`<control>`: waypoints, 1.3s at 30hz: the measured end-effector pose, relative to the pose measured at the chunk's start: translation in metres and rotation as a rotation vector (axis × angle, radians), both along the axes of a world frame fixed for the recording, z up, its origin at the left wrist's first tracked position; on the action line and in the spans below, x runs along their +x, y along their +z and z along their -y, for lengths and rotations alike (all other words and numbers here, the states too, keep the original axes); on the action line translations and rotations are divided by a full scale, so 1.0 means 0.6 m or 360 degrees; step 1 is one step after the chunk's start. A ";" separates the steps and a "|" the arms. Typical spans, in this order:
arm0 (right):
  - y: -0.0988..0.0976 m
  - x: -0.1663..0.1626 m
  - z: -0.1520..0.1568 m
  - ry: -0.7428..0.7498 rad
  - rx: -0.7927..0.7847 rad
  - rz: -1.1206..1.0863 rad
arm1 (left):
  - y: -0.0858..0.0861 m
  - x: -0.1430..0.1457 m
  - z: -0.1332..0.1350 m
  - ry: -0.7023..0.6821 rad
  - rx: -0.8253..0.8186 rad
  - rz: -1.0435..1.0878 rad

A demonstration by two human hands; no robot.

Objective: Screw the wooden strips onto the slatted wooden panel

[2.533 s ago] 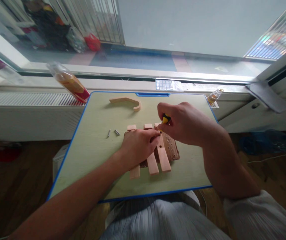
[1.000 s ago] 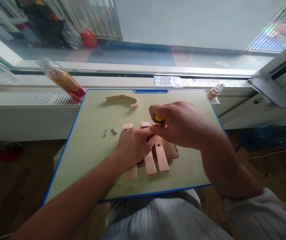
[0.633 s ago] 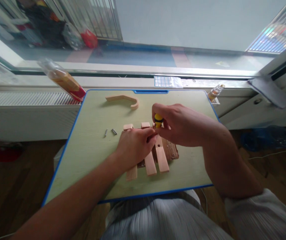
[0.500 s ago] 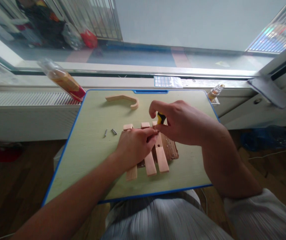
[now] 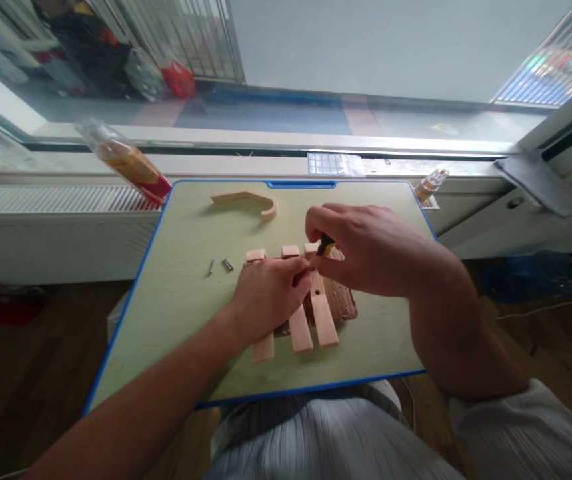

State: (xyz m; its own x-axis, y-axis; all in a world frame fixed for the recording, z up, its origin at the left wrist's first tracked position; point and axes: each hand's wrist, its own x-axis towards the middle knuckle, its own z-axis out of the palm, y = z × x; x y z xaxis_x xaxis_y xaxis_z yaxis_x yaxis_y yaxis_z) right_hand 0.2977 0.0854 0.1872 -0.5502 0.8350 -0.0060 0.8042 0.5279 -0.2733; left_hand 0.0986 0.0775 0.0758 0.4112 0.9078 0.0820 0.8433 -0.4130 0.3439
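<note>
A wooden assembly of three pale slats (image 5: pixel 323 320) on a darker brown board (image 5: pixel 342 300) lies mid-table. My left hand (image 5: pixel 270 293) rests on the slats, fingers curled and pinched at a spot on the right slat's top end. What it pinches is hidden. My right hand (image 5: pixel 366 248) is closed round a small yellow-and-black screwdriver (image 5: pixel 325 246), tip pointing down at the same spot beside my left fingertips.
The green, blue-edged lap table (image 5: pixel 186 313) also holds a curved wooden piece (image 5: pixel 247 199) at the back and two small metal screws (image 5: pixel 220 265) left of the slats. A packet (image 5: pixel 129 163) leans at the back left, a small bottle (image 5: pixel 429 183) at the back right.
My right hand has kept turning about the screwdriver, its fingers shifting their hold on the handle. My left hand and the slats have stayed in place.
</note>
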 end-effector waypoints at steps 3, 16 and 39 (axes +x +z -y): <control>0.004 0.005 0.004 0.0085 -0.0120 -0.0018 | 0.002 0.001 0.001 0.0012 0.0019 0.0013; -0.005 -0.008 -0.003 -0.0083 0.0027 0.0044 | 0.009 0.005 0.002 0.0041 -0.0094 0.0048; -0.004 -0.003 -0.003 0.0001 -0.0059 -0.0068 | 0.017 0.000 0.003 -0.0036 -0.0110 -0.0004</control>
State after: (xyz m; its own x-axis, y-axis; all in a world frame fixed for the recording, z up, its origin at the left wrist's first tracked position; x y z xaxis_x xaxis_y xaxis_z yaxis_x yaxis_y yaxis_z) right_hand 0.2958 0.0869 0.1848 -0.5511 0.8343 -0.0136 0.7910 0.5172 -0.3269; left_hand 0.0983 0.0758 0.0857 0.4319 0.9017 0.0184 0.8349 -0.4074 0.3702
